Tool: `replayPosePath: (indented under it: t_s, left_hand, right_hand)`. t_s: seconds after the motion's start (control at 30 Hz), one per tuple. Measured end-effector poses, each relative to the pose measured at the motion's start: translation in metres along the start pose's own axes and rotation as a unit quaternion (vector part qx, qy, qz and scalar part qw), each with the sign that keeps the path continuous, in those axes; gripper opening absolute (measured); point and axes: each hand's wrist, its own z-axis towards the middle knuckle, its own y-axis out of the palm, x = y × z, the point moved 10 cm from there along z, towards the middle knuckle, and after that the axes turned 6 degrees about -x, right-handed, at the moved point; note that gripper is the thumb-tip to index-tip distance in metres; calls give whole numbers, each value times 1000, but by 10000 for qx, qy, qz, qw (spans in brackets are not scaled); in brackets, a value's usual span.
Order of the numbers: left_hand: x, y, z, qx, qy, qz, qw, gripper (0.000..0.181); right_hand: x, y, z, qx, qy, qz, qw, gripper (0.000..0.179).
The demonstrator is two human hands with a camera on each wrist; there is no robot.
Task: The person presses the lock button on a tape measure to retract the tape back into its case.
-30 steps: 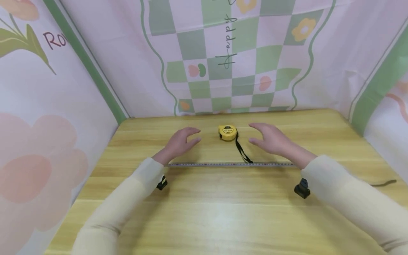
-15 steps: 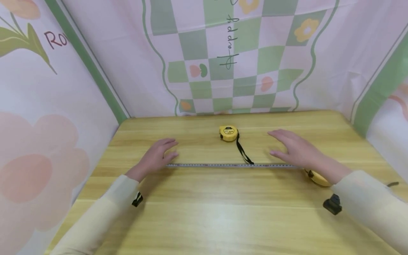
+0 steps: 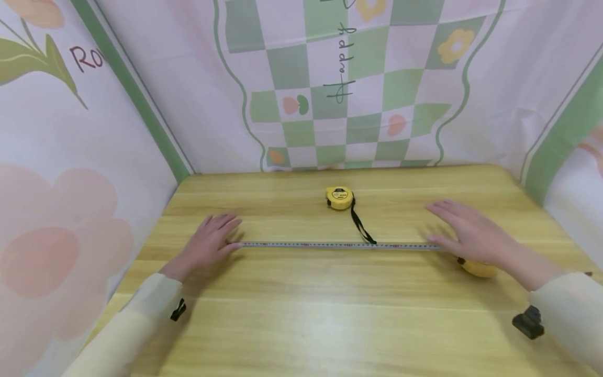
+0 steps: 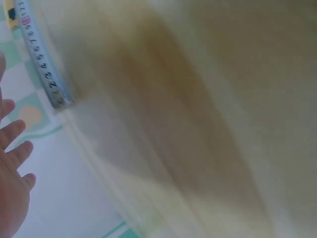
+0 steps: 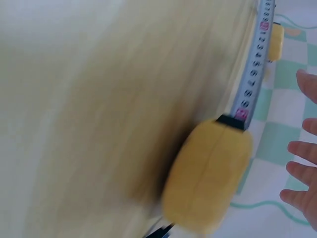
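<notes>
A tape measure's blade [image 3: 330, 245] lies pulled out across the table, running from its yellow case [image 3: 479, 268] on the right to its free end near my left hand [image 3: 202, 243]. That hand has relaxed fingers, its thumb overlapping the blade's end in the head view; the left wrist view shows the metal end hook [image 4: 63, 104] apart from the fingers. My right hand [image 3: 476, 233] hovers over the case, partly hiding it, fingers spread and holding nothing. In the right wrist view the blade enters the case [image 5: 208, 176] at its black mouth, with the fingertips off to the side.
A second yellow tape measure [image 3: 339, 198] rests farther back, its black strap [image 3: 361, 225] trailing forward to the blade. Behind the wooden table [image 3: 301, 324] hangs a checked, flowered cloth [image 3: 330, 94]. More printed cloth [image 3: 61, 209] stands along the left side.
Both hands have moved apart and toward me, the left to the blade's free end, the right to the case. That case was hidden by the right arm and now shows partly.
</notes>
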Motion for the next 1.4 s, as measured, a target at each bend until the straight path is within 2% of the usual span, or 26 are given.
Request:
replayPosePath:
  t_s: [0.13, 0.33, 0.63, 0.97, 1.27, 1.4]
  left_hand:
    - [-6, 3, -10, -115, -16, 194, 9997, 63]
    - [-8, 0, -22, 9, 153, 395, 9991, 61]
    - [-7, 4, -25, 8, 440, 583, 9973, 52]
    - [2, 4, -30, 203, 833, 810, 9930, 45]
    - [2, 8, -30, 101, 763, 839, 9935, 40]
    - [2, 8, -30, 113, 752, 858, 9934, 37]
  right_hand:
    - [7, 1, -13, 84, -109, -90, 9999, 73]
    - [21, 6, -31, 77, 29, -82, 9999, 74]
    - [33, 15, -55, -247, 144, 20, 9996, 78]
    - [31, 26, -65, -463, 220, 239, 9984, 81]
    - [31, 31, -71, -551, 348, 272, 9975, 82]
    - [29, 31, -76, -448, 265, 146, 9985, 80]
